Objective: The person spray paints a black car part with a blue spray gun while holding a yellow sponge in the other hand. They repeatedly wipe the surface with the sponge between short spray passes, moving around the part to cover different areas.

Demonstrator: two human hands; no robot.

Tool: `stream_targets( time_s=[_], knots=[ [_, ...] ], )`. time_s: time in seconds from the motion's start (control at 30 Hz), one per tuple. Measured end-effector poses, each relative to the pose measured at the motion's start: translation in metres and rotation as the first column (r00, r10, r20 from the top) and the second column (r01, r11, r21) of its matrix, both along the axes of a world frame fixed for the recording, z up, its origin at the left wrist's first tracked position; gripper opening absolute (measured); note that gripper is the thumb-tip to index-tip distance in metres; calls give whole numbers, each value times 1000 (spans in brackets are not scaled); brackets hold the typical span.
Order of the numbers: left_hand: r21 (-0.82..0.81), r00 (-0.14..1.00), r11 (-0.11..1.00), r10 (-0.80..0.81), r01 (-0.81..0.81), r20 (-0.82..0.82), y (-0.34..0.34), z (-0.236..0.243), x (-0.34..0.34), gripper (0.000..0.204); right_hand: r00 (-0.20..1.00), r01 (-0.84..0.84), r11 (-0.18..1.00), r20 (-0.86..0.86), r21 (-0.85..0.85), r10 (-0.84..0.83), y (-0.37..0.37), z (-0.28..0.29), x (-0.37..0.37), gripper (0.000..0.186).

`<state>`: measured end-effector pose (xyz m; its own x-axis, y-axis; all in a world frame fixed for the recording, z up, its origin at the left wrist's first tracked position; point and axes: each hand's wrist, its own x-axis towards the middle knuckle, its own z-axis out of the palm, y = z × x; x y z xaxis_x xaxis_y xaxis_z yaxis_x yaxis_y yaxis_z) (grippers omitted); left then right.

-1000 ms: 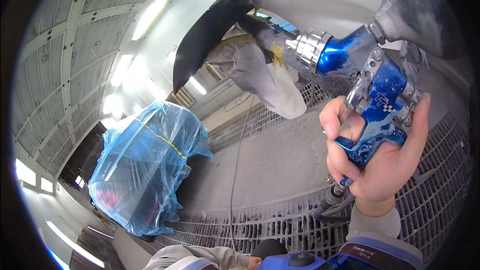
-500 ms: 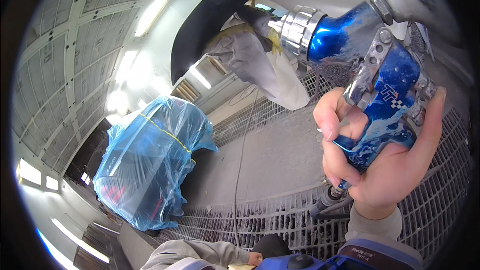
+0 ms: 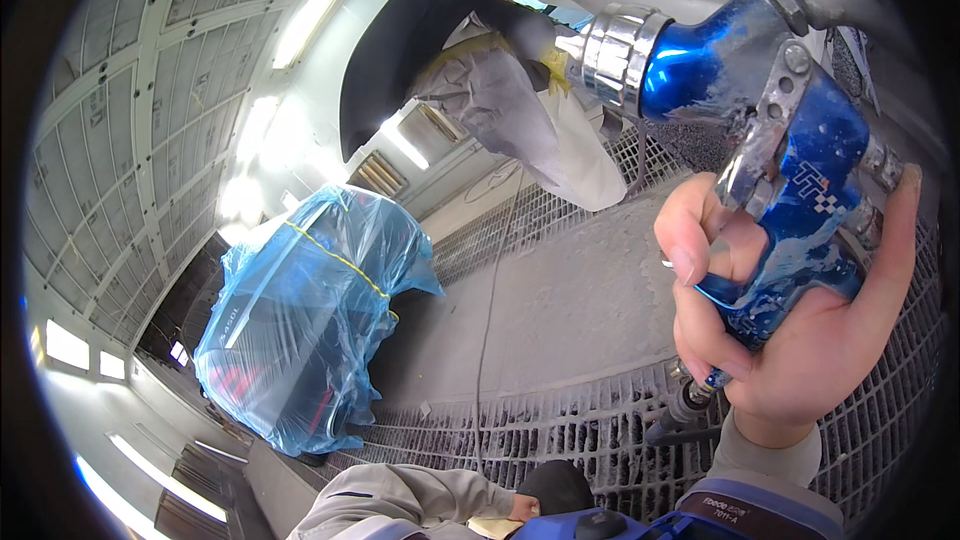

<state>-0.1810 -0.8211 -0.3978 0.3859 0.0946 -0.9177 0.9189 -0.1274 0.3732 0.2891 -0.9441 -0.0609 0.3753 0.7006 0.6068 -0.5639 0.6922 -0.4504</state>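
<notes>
My right hand [image 3: 800, 360] is wrapped round the handle of a blue and silver spray gun [image 3: 790, 165]. Two fingers lie curled by its silver trigger lever, and the thumb reaches up along the back. The gun's ridged silver air cap [image 3: 625, 60] points left at a dark curved car part [image 3: 400, 50]. A grey cup sits on top of the gun, cut off by the dark rim. Low in the picture, below a grey sleeve, my left hand [image 3: 523, 507] is small and partly hidden. Its fingers look closed by a cream-coloured thing [image 3: 492, 528] that I cannot make out.
White masking paper [image 3: 580, 160] hangs beneath the dark part. At the left stands a large object wrapped in blue plastic film [image 3: 310, 330] with yellow cord. A thin hose [image 3: 490, 320] crosses the grey floor, and metal grating [image 3: 570, 440] runs underfoot.
My right hand and the spray gun have shifted a little to the right and slightly up. The grip looks the same. My left hand has moved only slightly.
</notes>
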Motion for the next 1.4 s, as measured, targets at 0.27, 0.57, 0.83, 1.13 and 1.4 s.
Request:
stream_targets(
  time_s=[0.27, 0.57, 0.83, 1.13, 1.4],
  knots=[
    [-22, 998, 999, -21, 22, 58, 1, 2, 9, 56, 978, 203, 978, -66, 43, -200, -11, -4, -2, 88],
    [-54, 993, 995, -93, 90, -73, 11, -9, 15, 41, 991, 130, 971, -57, 199, -121, -4, -6, -7, 89],
    [-124, 992, 990, -84, 72, -92, 13, -3, 21, 44, 994, -104, 970, -18, 219, 110, 1, -7, 5, 99],
    [-148, 998, 987, -67, 65, -2, 12, -13, 9, 55, 991, 121, 990, -61, 75, -117, -11, -3, -4, 96],
    [-121, 997, 992, -48, 41, -55, 11, -8, 15, 55, 992, 126, 989, -12, 81, -126, -12, -7, 0, 96]
  ],
)
